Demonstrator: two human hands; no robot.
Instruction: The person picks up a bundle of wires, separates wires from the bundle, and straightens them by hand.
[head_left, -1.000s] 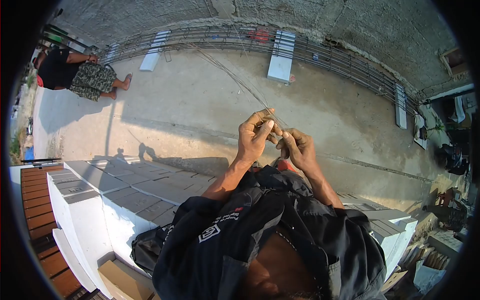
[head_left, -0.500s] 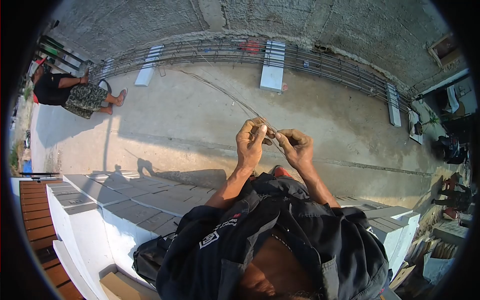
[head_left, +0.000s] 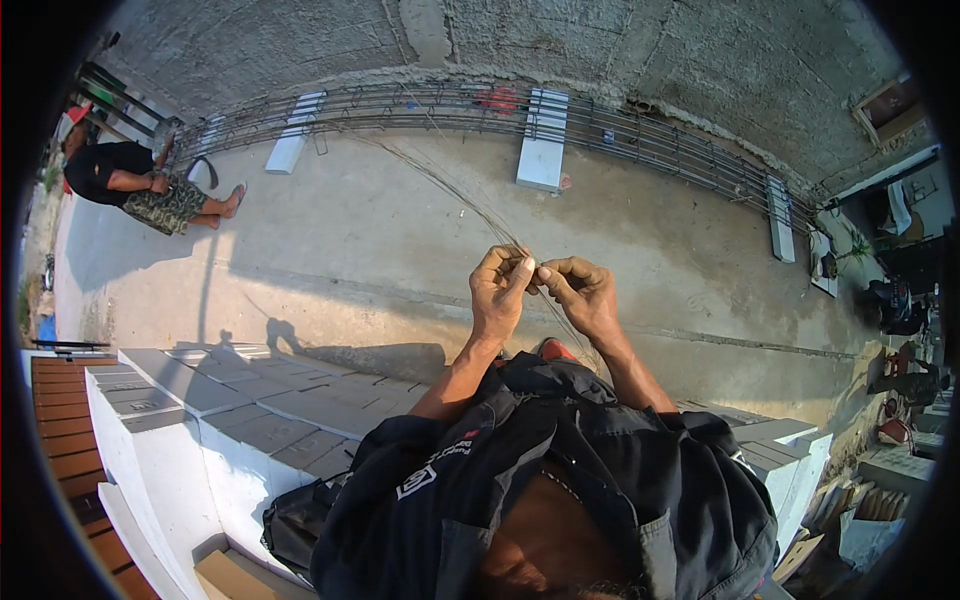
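A bundle of long thin wires (head_left: 455, 193) runs from near the rebar cage down to the middle of the view. My left hand (head_left: 500, 290) is closed round the bundle, with thumb and fingers pinched together. Right beside it, my right hand (head_left: 583, 292) pinches the wires between thumb and index finger, and the fingertips of both hands nearly touch. Loose wire ends hang down below and between the hands. Beyond them, the long rebar cage (head_left: 430, 108) rests on pale blocks (head_left: 542, 150) along the wall.
Stacked pale blocks (head_left: 300, 395) stand close on my left, and more (head_left: 780, 450) on my right. A co-worker (head_left: 125, 180) in camouflage shorts bends by the cage's left end. A brown slatted panel (head_left: 75, 410) lies at far left; a motorbike (head_left: 897, 305) is at far right.
My right hand has moved closer to my left along the wires. The co-worker's arms have shifted from the cage toward the body, and the view has tilted slightly.
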